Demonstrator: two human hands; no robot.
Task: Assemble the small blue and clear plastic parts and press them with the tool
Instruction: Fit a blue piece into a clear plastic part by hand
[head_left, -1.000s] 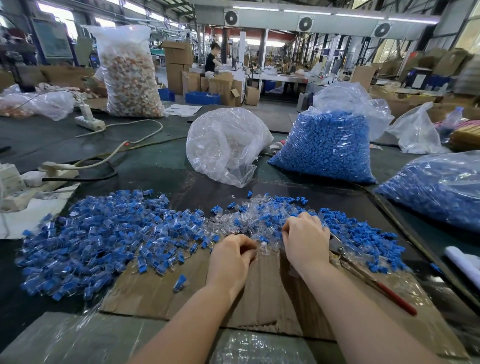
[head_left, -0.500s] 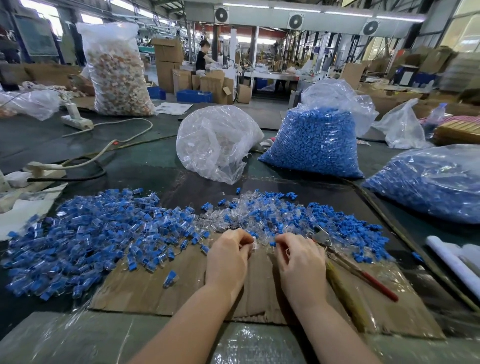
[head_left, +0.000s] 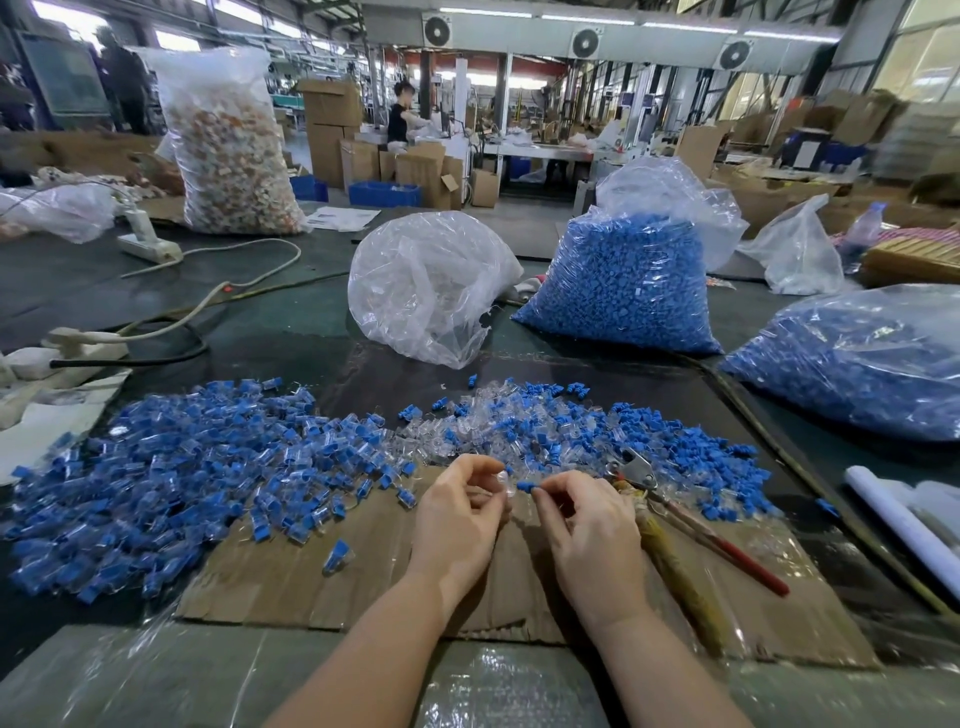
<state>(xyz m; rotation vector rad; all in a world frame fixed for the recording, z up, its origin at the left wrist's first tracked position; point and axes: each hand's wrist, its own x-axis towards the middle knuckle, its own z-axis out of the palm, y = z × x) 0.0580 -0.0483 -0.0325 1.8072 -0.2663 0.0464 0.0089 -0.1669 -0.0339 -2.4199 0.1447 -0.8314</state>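
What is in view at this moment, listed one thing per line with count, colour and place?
assembled parts pile: many, blue and clear, left of the cardboard
loose parts pile: many, blue and clear, beyond the hands
pliers: one, red handles, right of the right hand
cardboard sheet: one, brown, under the hands
blue-filled bags: two, clear plastic, far right
crumpled bag: one, clear, centre
tall sack: one, pale mixed contents, far left
power strip: one, white, left
clear part: one, pinched by the left hand
blue part: one, pinched by the right hand
left hand
right hand
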